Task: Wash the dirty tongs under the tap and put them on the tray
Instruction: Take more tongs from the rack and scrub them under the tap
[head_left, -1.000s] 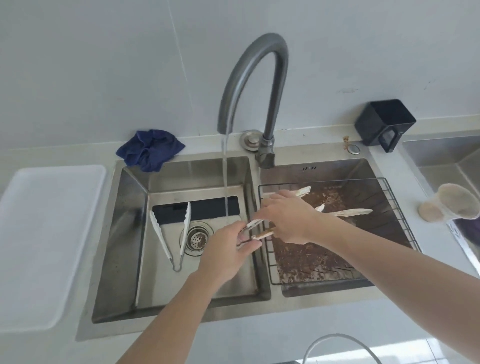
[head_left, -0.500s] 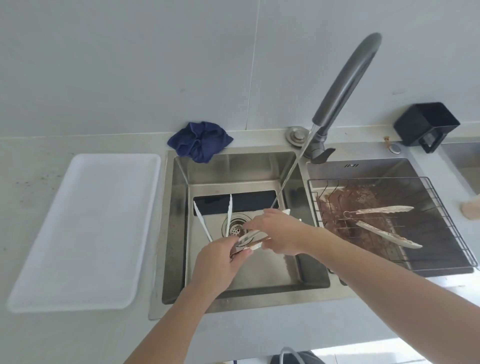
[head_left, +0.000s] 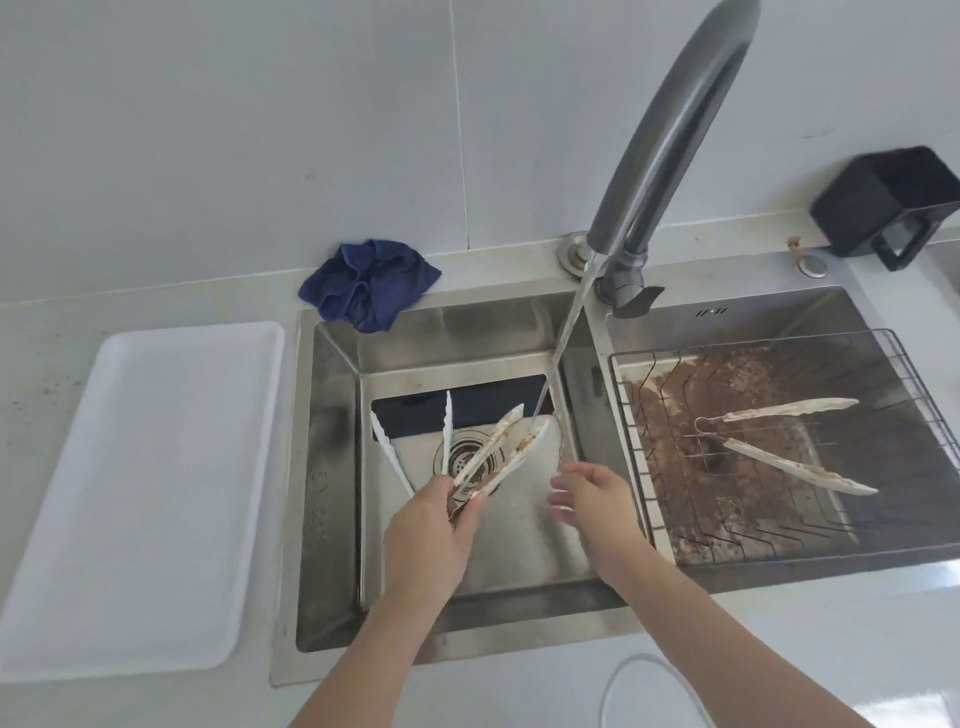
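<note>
We are at the rinsing step. Our left hand (head_left: 434, 530) pinches the dirty tongs (head_left: 501, 452) at the hinge, tips under the tap (head_left: 670, 140) stream; our right hand (head_left: 589, 499) hovers open-fingered beside them. Next, rub off residue, then carry them left of the tap to the tray (head_left: 140, 493).

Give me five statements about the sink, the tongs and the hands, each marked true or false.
1. The left hand grips dirty tongs under the running water. True.
2. The right hand holds tongs too. False: it is open and holds nothing.
3. The white tray has tongs on it. False: no tongs lie on it.
4. Another pair of dirty tongs lies on the wire rack in the right basin. True.
5. The blue cloth lies in the right basin. False: it sits at the left basin's back edge.
</note>
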